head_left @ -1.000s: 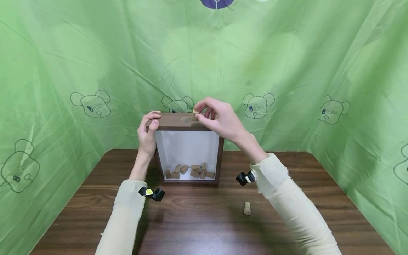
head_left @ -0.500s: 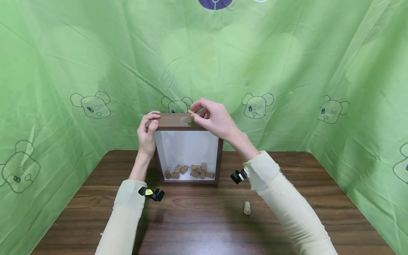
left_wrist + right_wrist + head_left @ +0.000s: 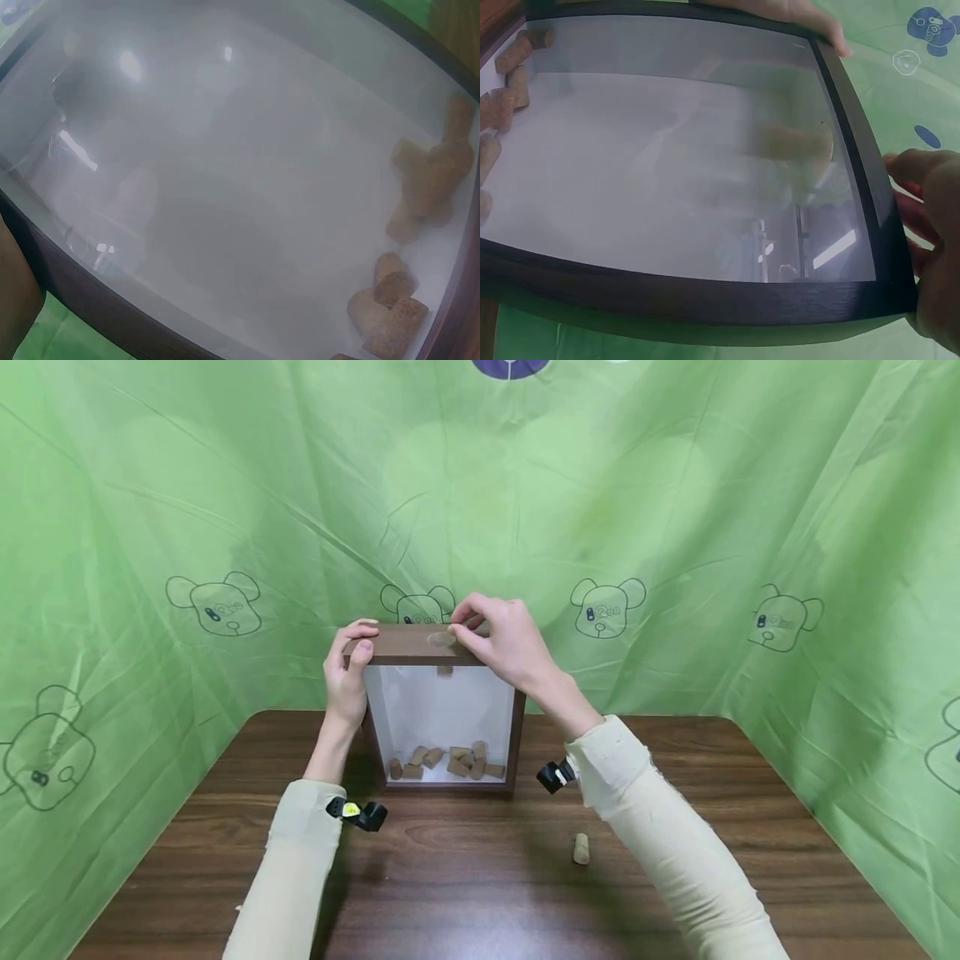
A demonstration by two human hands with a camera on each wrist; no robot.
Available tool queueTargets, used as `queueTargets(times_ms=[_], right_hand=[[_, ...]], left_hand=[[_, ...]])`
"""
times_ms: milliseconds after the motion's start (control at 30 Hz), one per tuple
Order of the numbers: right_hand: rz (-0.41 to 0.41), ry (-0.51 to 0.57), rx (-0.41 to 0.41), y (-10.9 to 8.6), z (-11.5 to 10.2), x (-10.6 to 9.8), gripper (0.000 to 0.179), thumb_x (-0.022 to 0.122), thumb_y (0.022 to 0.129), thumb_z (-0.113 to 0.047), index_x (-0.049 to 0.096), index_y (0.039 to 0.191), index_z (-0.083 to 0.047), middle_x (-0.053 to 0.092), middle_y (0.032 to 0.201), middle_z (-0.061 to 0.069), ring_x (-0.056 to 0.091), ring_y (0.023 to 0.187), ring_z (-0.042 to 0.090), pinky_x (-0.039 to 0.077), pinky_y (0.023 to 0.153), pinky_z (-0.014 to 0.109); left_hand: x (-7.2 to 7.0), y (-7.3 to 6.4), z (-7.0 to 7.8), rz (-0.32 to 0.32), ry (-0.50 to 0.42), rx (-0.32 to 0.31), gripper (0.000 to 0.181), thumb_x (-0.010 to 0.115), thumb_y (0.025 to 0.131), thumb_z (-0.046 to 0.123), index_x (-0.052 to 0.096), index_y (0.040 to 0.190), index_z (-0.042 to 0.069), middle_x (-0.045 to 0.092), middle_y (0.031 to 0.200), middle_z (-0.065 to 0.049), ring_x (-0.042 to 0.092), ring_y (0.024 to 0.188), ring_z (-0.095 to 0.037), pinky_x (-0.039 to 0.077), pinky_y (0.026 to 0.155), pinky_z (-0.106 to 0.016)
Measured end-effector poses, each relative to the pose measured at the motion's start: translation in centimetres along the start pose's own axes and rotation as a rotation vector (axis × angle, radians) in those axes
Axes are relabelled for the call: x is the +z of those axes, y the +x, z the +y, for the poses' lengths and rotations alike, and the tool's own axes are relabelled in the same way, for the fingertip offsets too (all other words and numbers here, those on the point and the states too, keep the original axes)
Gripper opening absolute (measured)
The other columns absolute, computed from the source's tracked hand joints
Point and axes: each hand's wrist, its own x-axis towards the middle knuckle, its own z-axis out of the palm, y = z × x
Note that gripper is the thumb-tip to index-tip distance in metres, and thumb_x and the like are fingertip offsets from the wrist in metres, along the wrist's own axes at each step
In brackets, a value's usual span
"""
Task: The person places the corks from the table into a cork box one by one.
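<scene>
A brown wooden shadow box with a clear front stands upright on the table. My left hand grips its upper left corner, thumb and fingers over the top edge. My right hand is at the box's top, thumb and index fingertip close together beside the round hole, with no cork between them. Just under the top, inside the box, a cork shows; in the right wrist view this cork is blurred. Several corks lie along the box's bottom, also seen in the left wrist view as corks.
One loose cork lies on the wooden table, in front of the box and to its right. A green curtain with bear drawings hangs behind and at both sides.
My right hand moved slightly left to the hole and let go of the cork. The cork went from between the fingers down into the box. My left hand kept its grip.
</scene>
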Motion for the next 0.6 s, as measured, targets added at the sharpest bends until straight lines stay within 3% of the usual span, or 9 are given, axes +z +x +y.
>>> queueTargets(times_ms=[100, 200, 267, 367, 600], right_hand=[[0.011, -0.006, 0.001, -0.4, -0.2, -0.2, 0.011, 0.068, 0.092, -0.016, 0.069, 0.100, -0.009, 0.074, 0.095, 0.002, 0.069, 0.086, 0.014, 0.052, 0.091, 0.032], [0.038, 0.021, -0.002, -1.1, -0.5, -0.6, 0.014, 0.069, 0.091, -0.014, 0.069, 0.102, -0.006, 0.073, 0.096, 0.004, 0.068, 0.085, 0.015, 0.052, 0.088, 0.032], [0.066, 0.054, 0.001, -1.8, -0.7, -1.0, 0.015, 0.069, 0.091, -0.013, 0.069, 0.103, -0.004, 0.072, 0.095, 0.005, 0.066, 0.082, 0.015, 0.055, 0.078, 0.031], [0.110, 0.087, 0.007, -3.0, -1.0, -1.5, 0.017, 0.069, 0.090, -0.013, 0.069, 0.104, -0.003, 0.071, 0.093, 0.004, 0.063, 0.078, 0.013, 0.053, 0.073, 0.031], [0.133, 0.101, -0.020, -5.3, -1.0, -2.7, 0.016, 0.070, 0.089, -0.012, 0.069, 0.103, -0.004, 0.070, 0.092, 0.001, 0.060, 0.075, 0.011, 0.050, 0.074, 0.030]], left_hand=[[0.5, -0.2, 1.5, -0.002, 0.001, 0.001, 0.039, 0.053, 0.092, 0.017, 0.055, 0.112, -0.017, 0.054, 0.127, -0.031, 0.051, 0.123, -0.018, 0.033, 0.107, -0.030], [0.5, -0.2, 1.5, -0.004, 0.008, 0.004, 0.040, 0.052, 0.092, 0.016, 0.054, 0.112, -0.018, 0.052, 0.127, -0.034, 0.051, 0.123, -0.018, 0.033, 0.107, -0.030], [0.5, -0.3, 1.5, -0.004, 0.009, 0.004, 0.039, 0.052, 0.092, 0.016, 0.054, 0.112, -0.018, 0.052, 0.127, -0.034, 0.051, 0.123, -0.018, 0.033, 0.107, -0.030], [0.4, -0.2, 1.5, -0.009, 0.003, 0.012, 0.039, 0.052, 0.093, 0.016, 0.053, 0.112, -0.019, 0.052, 0.127, -0.034, 0.051, 0.124, -0.020, 0.034, 0.107, -0.031], [0.5, 0.0, 1.3, -0.008, 0.002, 0.017, 0.041, 0.053, 0.092, 0.017, 0.053, 0.111, -0.019, 0.053, 0.126, -0.033, 0.051, 0.123, -0.022, 0.033, 0.106, -0.030]])
